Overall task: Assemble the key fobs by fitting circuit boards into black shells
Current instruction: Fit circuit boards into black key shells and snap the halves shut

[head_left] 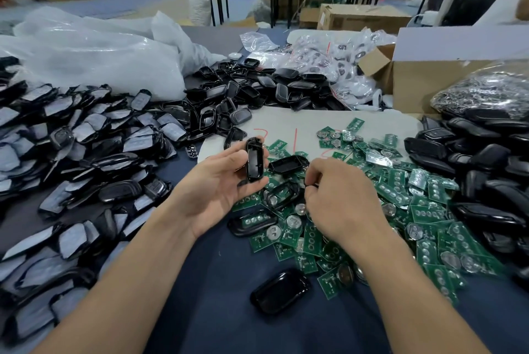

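Fingers of the left hand grip a black shell mid-frame; right hand curls over green circuit boards, grasp unclear.

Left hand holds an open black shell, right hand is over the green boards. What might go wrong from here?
The left hand holds the glossy black plastic shell on edge; it may slip when a board is pressed in. The right hand reaches into an overlapping heap of green circuit boards, so it may lift two. A loose black oval shell between the forearms could get swept away.
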